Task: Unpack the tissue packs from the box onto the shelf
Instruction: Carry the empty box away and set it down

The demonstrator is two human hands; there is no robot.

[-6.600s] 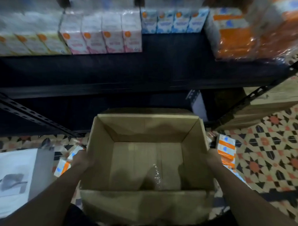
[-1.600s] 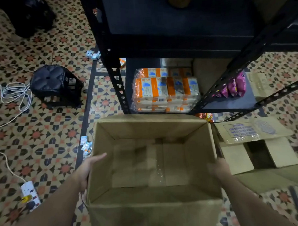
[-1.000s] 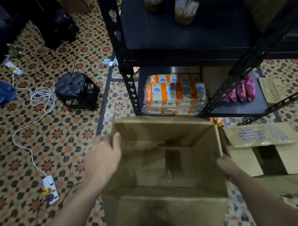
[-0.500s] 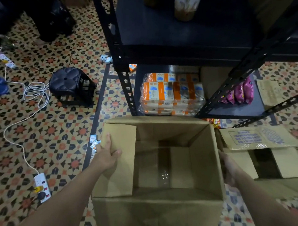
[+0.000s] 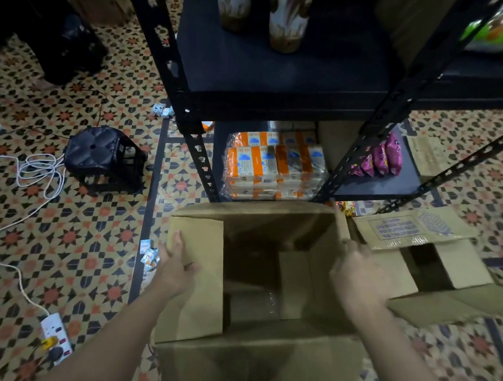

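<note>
box (image 5: 252, 363) — left hand (image 5: 174, 268) on flap (image 5: 205, 307), right hand (image 5: 356, 275) at rim

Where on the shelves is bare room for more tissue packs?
The upper shelf is bare in front of the two containers. The lower shelf has a strip before the pink packets; its left is crowded by wrapped tissue packs.

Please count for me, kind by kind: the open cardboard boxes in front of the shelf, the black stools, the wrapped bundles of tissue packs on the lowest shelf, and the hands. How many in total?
Open cardboard boxes: 2, the box under the hands and the box to its right
Black stool: 1
Wrapped bundle of tissue packs: 1
Hands: 2, left hand and right hand
Total: 6
</note>
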